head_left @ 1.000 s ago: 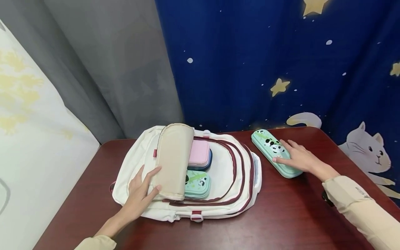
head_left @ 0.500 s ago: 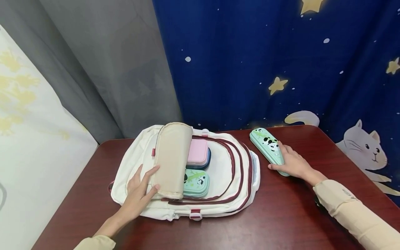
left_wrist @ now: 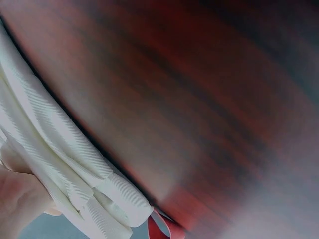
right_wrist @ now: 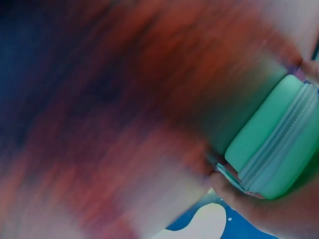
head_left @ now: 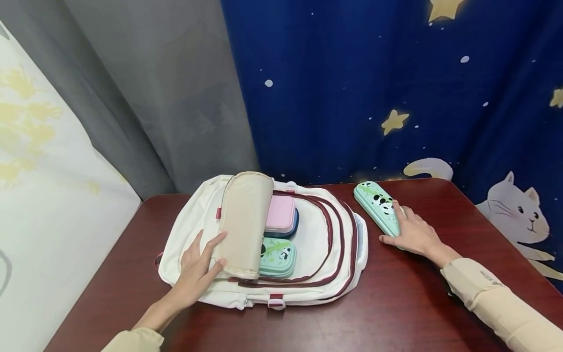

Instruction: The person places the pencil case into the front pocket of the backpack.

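Panda case (head_left: 381,207), near table's (head_left: 409,303) back edge, grasped by right hand (head_left: 412,233).

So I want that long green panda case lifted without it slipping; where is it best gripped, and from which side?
Probably across the narrow middle of the long panda case, from its right, where the right hand already clasps the near end. It is slim and tipped on edge, so thumb and fingers can span its flat faces.

Both hands (head_left: 198,271) (head_left: 413,233) forward, fingers curled
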Demonstrator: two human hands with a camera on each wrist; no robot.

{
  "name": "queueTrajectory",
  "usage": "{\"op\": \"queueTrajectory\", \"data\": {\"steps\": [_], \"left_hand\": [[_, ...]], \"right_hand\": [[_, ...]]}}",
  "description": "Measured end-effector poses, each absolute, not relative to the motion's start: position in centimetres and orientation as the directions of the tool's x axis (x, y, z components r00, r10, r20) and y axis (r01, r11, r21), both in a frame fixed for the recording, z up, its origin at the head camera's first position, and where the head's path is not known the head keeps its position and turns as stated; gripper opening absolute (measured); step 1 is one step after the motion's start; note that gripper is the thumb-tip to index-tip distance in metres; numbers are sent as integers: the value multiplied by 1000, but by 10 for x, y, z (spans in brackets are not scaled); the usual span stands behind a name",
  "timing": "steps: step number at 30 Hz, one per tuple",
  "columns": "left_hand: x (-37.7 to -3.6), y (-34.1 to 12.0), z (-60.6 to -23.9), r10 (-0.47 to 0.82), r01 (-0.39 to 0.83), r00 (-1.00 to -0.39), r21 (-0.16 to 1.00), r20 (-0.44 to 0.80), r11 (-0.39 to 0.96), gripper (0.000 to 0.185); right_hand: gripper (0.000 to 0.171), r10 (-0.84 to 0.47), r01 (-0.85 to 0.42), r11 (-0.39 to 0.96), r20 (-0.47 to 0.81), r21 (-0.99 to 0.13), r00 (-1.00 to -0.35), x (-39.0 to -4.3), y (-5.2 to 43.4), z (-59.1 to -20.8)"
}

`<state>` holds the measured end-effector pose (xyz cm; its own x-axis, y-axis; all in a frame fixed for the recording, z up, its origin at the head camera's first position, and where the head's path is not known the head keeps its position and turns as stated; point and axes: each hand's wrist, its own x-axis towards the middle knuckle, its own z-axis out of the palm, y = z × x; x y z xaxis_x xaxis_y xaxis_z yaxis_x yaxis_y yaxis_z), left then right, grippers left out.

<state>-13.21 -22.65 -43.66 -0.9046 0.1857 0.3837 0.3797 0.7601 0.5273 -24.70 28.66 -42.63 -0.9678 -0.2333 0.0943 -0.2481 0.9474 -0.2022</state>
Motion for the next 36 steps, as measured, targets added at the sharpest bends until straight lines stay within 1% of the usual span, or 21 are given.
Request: {"op": "queueTrajectory", "data": {"steps": [2,6,13,20,24,30,36], "left_hand": [[-133,-226,-436,188,387,-900,523,394,760,55],[-132,-227,-437,183,383,-901,521,393,763,55],[-130,-227,-437,179,374,-905,523,385,766,55],[-133,-227,-437,179,386,-896,515,406,765,56],[-131,-228,-436,176,381,-898,512,403,770,56],[-131,-227,-438,179,385,-897,514,405,766,53],[-131,-226,-438,176,378,-901,517,397,768,52]], "right_hand": [[107,-231,-249,948,108,-197,-967,-247,286,-426],[102,-241,-266,944,144,-194,-960,-246,285,-429],[97,-229,-257,944,150,-206,-962,-246,284,-430],[95,-214,-252,928,161,-275,-964,-248,285,-420],[94,-213,-271,917,216,-292,-953,-245,283,-410],[94,-235,-327,903,316,-280,-919,-242,282,-386],[94,-258,-374,883,374,-283,-891,-240,278,-369]]}}
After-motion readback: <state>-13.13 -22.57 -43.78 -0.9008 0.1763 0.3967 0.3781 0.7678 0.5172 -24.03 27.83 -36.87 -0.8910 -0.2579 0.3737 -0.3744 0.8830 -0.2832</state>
